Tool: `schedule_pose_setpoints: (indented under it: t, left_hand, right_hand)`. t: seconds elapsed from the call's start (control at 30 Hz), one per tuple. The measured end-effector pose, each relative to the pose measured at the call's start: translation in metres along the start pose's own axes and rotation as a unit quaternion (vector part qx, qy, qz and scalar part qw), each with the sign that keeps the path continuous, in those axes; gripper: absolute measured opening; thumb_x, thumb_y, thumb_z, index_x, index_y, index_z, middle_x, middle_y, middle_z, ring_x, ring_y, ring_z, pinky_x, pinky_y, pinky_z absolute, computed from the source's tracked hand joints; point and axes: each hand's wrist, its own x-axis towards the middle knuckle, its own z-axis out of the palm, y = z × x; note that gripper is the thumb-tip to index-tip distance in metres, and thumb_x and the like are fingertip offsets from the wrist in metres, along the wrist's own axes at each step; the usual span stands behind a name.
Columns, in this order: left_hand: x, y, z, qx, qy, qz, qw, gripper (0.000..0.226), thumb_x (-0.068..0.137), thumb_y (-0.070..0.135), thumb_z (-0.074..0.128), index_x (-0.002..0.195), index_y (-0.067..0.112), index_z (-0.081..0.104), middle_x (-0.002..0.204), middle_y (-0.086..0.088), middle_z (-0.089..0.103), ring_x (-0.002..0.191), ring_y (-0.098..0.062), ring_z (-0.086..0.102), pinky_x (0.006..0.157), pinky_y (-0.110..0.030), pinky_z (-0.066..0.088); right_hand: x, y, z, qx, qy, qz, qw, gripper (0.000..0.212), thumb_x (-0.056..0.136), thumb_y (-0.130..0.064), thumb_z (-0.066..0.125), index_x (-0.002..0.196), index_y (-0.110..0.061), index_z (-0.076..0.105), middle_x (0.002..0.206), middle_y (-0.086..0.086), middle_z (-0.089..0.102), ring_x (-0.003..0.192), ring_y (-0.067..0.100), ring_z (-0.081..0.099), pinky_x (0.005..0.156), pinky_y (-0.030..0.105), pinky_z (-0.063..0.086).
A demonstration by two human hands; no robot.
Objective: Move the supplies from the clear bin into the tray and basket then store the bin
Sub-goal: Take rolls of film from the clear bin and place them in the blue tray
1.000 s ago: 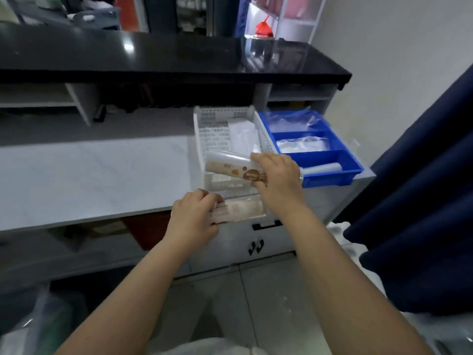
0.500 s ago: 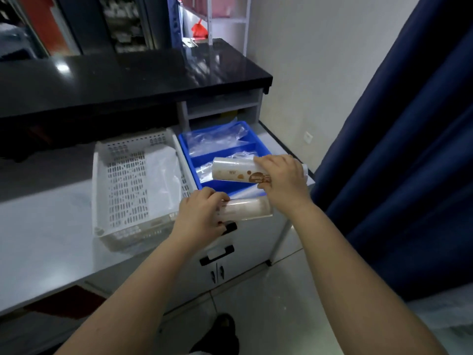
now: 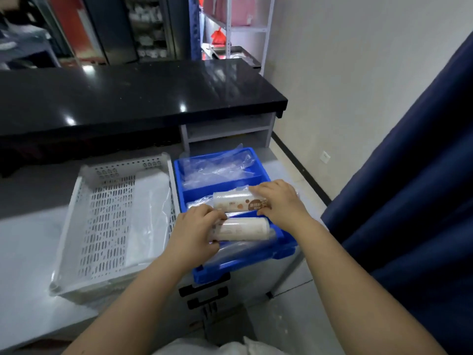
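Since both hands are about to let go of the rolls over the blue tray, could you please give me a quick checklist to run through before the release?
1. Left hand has a grip on the plain white wrapped roll: ok.
2. Right hand has a grip on the white roll with the brown printed label: ok.
3. Both rolls are over the blue plastic divided tray, not the white perforated plastic basket: ok.
4. Front tray compartment free for the plain roll: cannot tell, the hand and roll cover it.
5. Tray fully supported on the counter: not ok, its front edge overhangs.
6. Clear bin emptied: cannot tell, it is not in view.
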Motion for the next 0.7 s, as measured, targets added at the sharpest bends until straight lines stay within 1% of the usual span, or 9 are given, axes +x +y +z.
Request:
schedule_pose_setpoints:
  t: [0.1,0.17,0.27,0.3,0.37,0.43,0.47,0.57,0.7]
  left_hand:
    - [-0.006,0.003,0.002,-0.011,0.011,-0.039,0.999,0.059,0.062,0.033,0.074,0.118,0.036,0.057,0.112,0.012,0.055,0.102,-0.014,0.051,0.087,-0.037,0.045]
    - [-0.014,0.005,0.001,-0.022,0.036,-0.072,0.997,0.059,0.059,0.029,0.075,0.117,0.034,0.06,0.108,0.011,0.056,0.098,-0.015,0.053,0.084,-0.038,0.047]
    - [-0.024,0.01,-0.002,-0.03,0.077,-0.117,0.99,0.059,0.057,0.025,0.075,0.113,0.032,0.063,0.105,0.011,0.056,0.094,-0.016,0.055,0.08,-0.037,0.048]
    - [-0.026,0.012,-0.003,-0.026,0.09,-0.126,0.988,0.058,0.056,0.024,0.075,0.113,0.031,0.063,0.104,0.011,0.057,0.092,-0.016,0.055,0.078,-0.036,0.049]
    - [-0.024,0.018,-0.006,-0.018,0.111,-0.147,0.983,0.058,0.055,0.023,0.077,0.112,0.03,0.064,0.103,0.009,0.059,0.089,-0.016,0.056,0.075,-0.036,0.049]
    - [-0.018,0.024,-0.009,-0.013,0.118,-0.162,0.98,0.058,0.055,0.022,0.078,0.111,0.028,0.065,0.102,0.007,0.059,0.088,-0.017,0.055,0.075,-0.037,0.049]
    - [-0.014,0.026,-0.011,-0.009,0.117,-0.166,0.979,0.058,0.055,0.02,0.078,0.111,0.028,0.065,0.103,0.006,0.059,0.088,-0.018,0.054,0.076,-0.037,0.048]
    - [-0.005,0.028,-0.014,0.005,0.117,-0.168,0.979,0.057,0.055,0.018,0.079,0.11,0.028,0.064,0.103,0.005,0.059,0.09,-0.019,0.054,0.077,-0.037,0.047]
    - [-0.002,0.027,-0.018,0.026,0.113,-0.17,0.979,0.056,0.059,0.021,0.077,0.112,0.029,0.063,0.105,0.005,0.059,0.092,-0.018,0.053,0.078,-0.036,0.045]
  right_hand:
    - [0.012,0.011,0.011,0.021,-0.035,-0.032,0.999,0.054,0.079,-0.023,0.073,0.128,-0.029,0.052,0.125,-0.008,0.057,0.114,0.018,0.044,0.1,0.033,0.03]
    - [0.014,0.019,0.017,0.036,-0.047,-0.056,0.997,0.05,0.081,-0.022,0.072,0.127,-0.029,0.054,0.125,-0.009,0.058,0.112,0.019,0.045,0.099,0.033,0.032]
    - [0.012,0.029,0.026,0.045,-0.049,-0.101,0.993,0.054,0.074,-0.016,0.077,0.124,-0.024,0.06,0.123,-0.005,0.062,0.11,0.023,0.049,0.097,0.036,0.035]
    - [0.012,0.03,0.028,0.042,-0.045,-0.12,0.991,0.055,0.07,-0.013,0.078,0.122,-0.022,0.062,0.12,-0.003,0.064,0.107,0.024,0.052,0.094,0.037,0.037]
    - [0.009,0.03,0.033,0.028,-0.036,-0.152,0.987,0.05,0.061,-0.01,0.082,0.108,-0.017,0.068,0.105,0.0,0.068,0.095,0.027,0.057,0.08,0.036,0.04]
    - [0.005,0.028,0.04,0.023,-0.028,-0.146,0.989,0.04,0.056,-0.012,0.084,0.091,-0.015,0.065,0.088,0.003,0.066,0.082,0.029,0.058,0.068,0.03,0.035]
    - [0.002,0.027,0.043,0.034,-0.027,-0.131,0.99,0.038,0.058,-0.015,0.083,0.09,-0.016,0.063,0.087,0.004,0.062,0.081,0.029,0.056,0.067,0.029,0.033]
    - [-0.007,0.029,0.054,0.053,-0.035,-0.093,0.994,0.04,0.069,-0.028,0.08,0.102,-0.019,0.059,0.095,0.004,0.058,0.086,0.026,0.049,0.07,0.032,0.036]
    - [-0.01,0.03,0.058,0.043,-0.061,-0.103,0.992,0.04,0.074,-0.03,0.078,0.108,-0.022,0.059,0.101,0.003,0.06,0.092,0.026,0.049,0.074,0.03,0.035]
